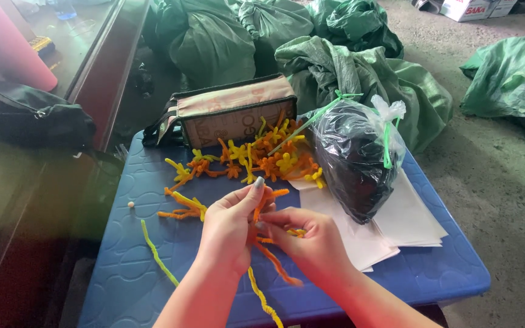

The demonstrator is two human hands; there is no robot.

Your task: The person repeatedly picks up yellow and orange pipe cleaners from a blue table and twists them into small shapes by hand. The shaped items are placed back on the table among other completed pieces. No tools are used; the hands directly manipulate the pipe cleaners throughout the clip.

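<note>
Left hand [229, 228]: fingers clamped on the orange fuzzy pipe-cleaner piece [262, 203], thumb raised at 12 o'clock.
Right hand [311, 238]: fingers pinched together on the same orange piece, touching the left hand.
Orange piece: held between both hands above the blue plastic bench [153, 182], strands trailing toward 5 o'clock.
Yellow twisted pipe cleaner [262, 299]: hanging below the hands at 6 o'clock.
Green pipe cleaner [156, 254]: lying on the bench at 8 o'clock of the hands.
Pile of orange and yellow pipe-cleaner flowers [262, 157]: at 12 o'clock.
Clear plastic bag of dark contents [356, 161]: at 2 o'clock, resting on white paper sheets [396, 225].
Tan fabric pouch [229, 109]: behind the pile.
</note>
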